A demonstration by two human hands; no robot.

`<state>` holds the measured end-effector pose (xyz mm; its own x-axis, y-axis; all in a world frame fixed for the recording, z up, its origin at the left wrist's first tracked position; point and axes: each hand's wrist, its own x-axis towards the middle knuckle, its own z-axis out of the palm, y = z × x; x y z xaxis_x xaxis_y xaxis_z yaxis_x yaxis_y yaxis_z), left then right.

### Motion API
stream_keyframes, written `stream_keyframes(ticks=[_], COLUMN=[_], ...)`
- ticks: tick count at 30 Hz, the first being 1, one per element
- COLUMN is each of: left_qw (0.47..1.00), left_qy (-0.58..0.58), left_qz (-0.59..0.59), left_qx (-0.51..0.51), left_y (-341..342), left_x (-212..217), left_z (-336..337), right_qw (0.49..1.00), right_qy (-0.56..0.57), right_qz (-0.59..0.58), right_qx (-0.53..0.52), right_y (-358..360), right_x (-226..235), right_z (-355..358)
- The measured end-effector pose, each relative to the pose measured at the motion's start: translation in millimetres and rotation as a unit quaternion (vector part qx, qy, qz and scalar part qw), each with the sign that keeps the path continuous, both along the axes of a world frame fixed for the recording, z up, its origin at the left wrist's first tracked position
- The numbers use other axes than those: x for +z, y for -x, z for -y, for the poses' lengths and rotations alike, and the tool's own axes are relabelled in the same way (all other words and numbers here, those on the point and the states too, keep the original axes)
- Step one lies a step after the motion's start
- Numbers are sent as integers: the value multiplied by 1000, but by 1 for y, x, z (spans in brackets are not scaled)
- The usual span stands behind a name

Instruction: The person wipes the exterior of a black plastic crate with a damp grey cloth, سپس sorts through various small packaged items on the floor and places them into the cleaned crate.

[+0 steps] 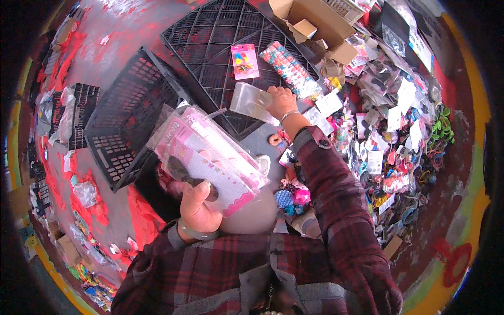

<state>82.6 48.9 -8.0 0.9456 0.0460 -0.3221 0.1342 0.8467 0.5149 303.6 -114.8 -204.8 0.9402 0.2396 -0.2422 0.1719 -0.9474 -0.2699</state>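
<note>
My left hand (199,214) is closed on a stack of pink printed cards in clear plastic sleeves (223,176), with the thumb on top. The stack lies tilted above my lap, and dark round shapes show through the front sleeve. Farther off, my right hand (282,102) grips the right end of a clear plastic box (248,103). That box is at the near edge of a black plastic grid crate (205,68). On the grid, beyond the box, lie a pink card with colourful small pieces (244,61) and a long clear pack of multicoloured items (290,68).
A black perforated basket (123,123) stands on its side at left. Open cardboard box (328,26) sits at the far right. A heap of packaged trinkets and white cards (375,160) spreads along the right. Several hair ties (291,199) lie near my knees. Red film scraps (142,215) litter the floor.
</note>
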Motion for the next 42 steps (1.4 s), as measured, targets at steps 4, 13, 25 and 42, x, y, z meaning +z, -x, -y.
stream_keyframes(ticks=[4,13,25,42], left_qw=[1000,998,996,999], left_qy=[-12,-63,-63,-35], left_qz=[-17,-18,-57,-25], left_qx=[-3,-17,3,22], left_y=[2,6,0,-3], left_x=[2,-6,10,3], left_z=[-1,-9,-16,-10], right_qw=[996,996,977,976], right_qy=[-81,81,-37,156], right_qz=[-18,11,68,-19], right_qx=[-45,-45,-198,148], right_y=[2,-33,-67,-106], right_x=[-2,40,-1,-6], right_z=[1,20,-93,110])
